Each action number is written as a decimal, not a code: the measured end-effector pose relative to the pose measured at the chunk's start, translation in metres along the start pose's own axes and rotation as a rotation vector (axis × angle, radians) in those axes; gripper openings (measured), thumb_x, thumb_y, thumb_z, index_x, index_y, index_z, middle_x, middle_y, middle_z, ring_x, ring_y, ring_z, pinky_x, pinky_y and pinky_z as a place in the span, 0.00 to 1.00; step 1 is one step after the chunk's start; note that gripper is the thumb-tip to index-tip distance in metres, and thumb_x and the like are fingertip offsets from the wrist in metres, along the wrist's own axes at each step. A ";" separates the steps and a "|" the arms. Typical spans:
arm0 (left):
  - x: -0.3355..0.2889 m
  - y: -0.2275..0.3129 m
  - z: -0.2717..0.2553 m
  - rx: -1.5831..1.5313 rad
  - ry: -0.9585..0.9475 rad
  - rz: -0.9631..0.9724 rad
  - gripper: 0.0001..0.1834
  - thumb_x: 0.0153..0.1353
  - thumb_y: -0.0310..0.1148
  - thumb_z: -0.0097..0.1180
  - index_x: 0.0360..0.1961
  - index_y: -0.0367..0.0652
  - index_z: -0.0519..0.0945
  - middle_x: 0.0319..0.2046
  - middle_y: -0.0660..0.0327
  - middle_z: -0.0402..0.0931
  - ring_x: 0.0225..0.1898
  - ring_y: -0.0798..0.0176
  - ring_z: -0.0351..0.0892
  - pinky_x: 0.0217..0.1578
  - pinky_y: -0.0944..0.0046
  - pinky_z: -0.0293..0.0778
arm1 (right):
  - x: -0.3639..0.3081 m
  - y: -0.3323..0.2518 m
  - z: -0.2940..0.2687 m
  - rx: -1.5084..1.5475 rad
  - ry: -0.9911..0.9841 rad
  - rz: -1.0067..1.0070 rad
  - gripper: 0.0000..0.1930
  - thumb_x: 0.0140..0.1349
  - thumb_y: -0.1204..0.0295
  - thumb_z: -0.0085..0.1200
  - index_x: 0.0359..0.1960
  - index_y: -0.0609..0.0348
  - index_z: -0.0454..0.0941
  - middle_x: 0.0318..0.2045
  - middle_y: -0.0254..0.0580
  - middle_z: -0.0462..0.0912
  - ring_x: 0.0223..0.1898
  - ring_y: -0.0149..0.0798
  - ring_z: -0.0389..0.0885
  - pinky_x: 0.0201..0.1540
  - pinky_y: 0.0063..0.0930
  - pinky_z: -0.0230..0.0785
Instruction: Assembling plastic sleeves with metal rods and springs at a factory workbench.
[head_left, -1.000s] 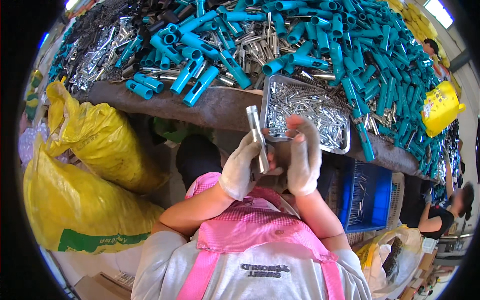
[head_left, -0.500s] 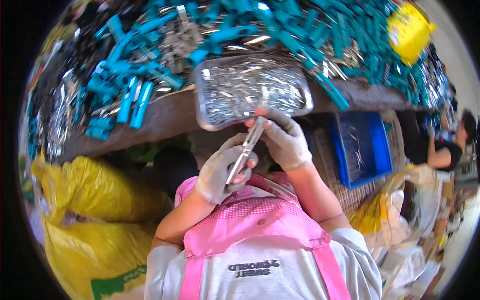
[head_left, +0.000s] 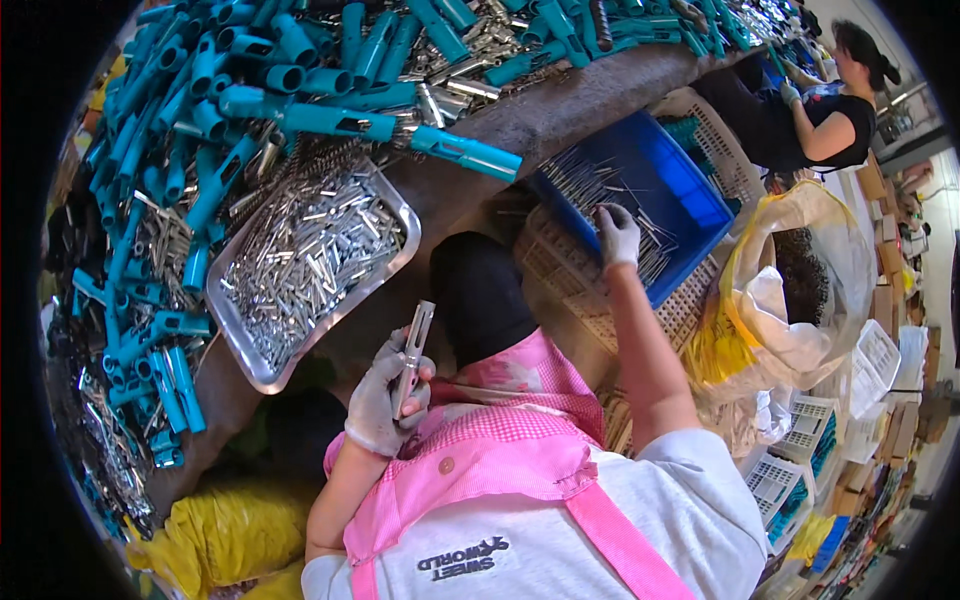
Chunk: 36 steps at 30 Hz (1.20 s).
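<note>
Left hand (head_left: 385, 400) closed around metal tube (head_left: 413, 345), right hand (head_left: 618, 235) seemingly pinching thin rods (head_left: 600, 185) in blue bin (head_left: 690, 200)

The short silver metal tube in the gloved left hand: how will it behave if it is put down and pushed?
The short silver metal tube looks stiff, probably not bending in the gloved left hand. Its round, smooth shape suggests it would roll if pushed on a flat surface. The shiny surface may be slippery; the glove likely helps.
</note>
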<state>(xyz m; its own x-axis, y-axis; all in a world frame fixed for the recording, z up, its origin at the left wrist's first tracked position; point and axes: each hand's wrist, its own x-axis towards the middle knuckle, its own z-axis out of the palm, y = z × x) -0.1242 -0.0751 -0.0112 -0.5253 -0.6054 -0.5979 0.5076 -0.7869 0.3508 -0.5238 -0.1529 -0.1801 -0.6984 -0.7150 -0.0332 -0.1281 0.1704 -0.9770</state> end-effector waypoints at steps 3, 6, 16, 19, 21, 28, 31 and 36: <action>0.012 -0.002 -0.008 -0.057 0.006 -0.021 0.17 0.66 0.34 0.38 0.56 0.57 0.66 0.32 0.58 0.71 0.14 0.69 0.63 0.12 0.73 0.57 | 0.066 0.054 0.018 -0.145 -0.120 0.114 0.11 0.58 0.69 0.56 0.39 0.61 0.81 0.29 0.34 0.82 0.28 0.28 0.77 0.30 0.21 0.70; 0.019 -0.001 -0.009 -0.076 0.000 -0.021 0.17 0.66 0.35 0.39 0.56 0.57 0.66 0.32 0.58 0.71 0.14 0.69 0.65 0.12 0.73 0.57 | 0.108 0.076 0.050 -0.634 -0.154 0.035 0.15 0.53 0.62 0.54 0.37 0.56 0.83 0.32 0.46 0.84 0.34 0.41 0.83 0.38 0.32 0.73; 0.026 0.006 -0.016 -0.137 0.048 0.022 0.17 0.67 0.35 0.39 0.56 0.59 0.67 0.33 0.58 0.70 0.15 0.67 0.66 0.12 0.72 0.57 | 0.124 0.046 0.090 -0.891 -0.041 0.214 0.15 0.54 0.66 0.53 0.39 0.60 0.82 0.44 0.54 0.80 0.47 0.50 0.79 0.46 0.39 0.73; 0.032 0.009 -0.012 -0.127 0.042 -0.025 0.16 0.67 0.36 0.40 0.56 0.59 0.67 0.33 0.59 0.70 0.16 0.68 0.65 0.13 0.73 0.56 | 0.161 0.101 0.073 -0.910 -0.241 0.246 0.18 0.53 0.59 0.54 0.40 0.58 0.82 0.45 0.53 0.79 0.49 0.51 0.77 0.48 0.38 0.71; 0.031 0.008 -0.012 -0.102 0.043 -0.008 0.16 0.68 0.37 0.39 0.56 0.60 0.67 0.33 0.59 0.70 0.16 0.69 0.64 0.14 0.73 0.56 | 0.156 0.092 0.085 -0.971 -0.214 0.198 0.17 0.54 0.61 0.53 0.40 0.58 0.82 0.45 0.52 0.79 0.49 0.50 0.78 0.48 0.38 0.71; 0.024 -0.001 -0.025 -0.119 0.034 0.010 0.16 0.68 0.37 0.39 0.56 0.60 0.67 0.33 0.59 0.70 0.16 0.68 0.65 0.14 0.73 0.56 | 0.136 0.065 0.098 -1.038 -0.141 0.130 0.14 0.53 0.69 0.54 0.40 0.59 0.82 0.44 0.50 0.81 0.47 0.47 0.80 0.45 0.37 0.74; 0.021 -0.005 -0.025 -0.139 0.062 0.029 0.15 0.68 0.38 0.39 0.55 0.61 0.67 0.33 0.59 0.70 0.16 0.68 0.65 0.14 0.72 0.56 | 0.135 0.060 0.100 -1.033 -0.234 0.201 0.18 0.56 0.58 0.51 0.42 0.56 0.81 0.45 0.49 0.80 0.49 0.48 0.78 0.47 0.35 0.72; 0.028 0.001 -0.021 -0.112 0.044 -0.033 0.15 0.68 0.38 0.39 0.55 0.61 0.67 0.34 0.59 0.70 0.17 0.68 0.65 0.14 0.72 0.57 | 0.192 0.160 0.059 -1.077 -0.310 0.054 0.24 0.61 0.50 0.41 0.44 0.53 0.81 0.47 0.42 0.80 0.49 0.40 0.79 0.47 0.28 0.70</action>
<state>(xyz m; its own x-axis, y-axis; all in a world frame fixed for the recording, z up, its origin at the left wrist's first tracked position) -0.1244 -0.0903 -0.0429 -0.5136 -0.5716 -0.6399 0.5652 -0.7865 0.2489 -0.6372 -0.3030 -0.3554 -0.5354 -0.8011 -0.2677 -0.7498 0.5967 -0.2861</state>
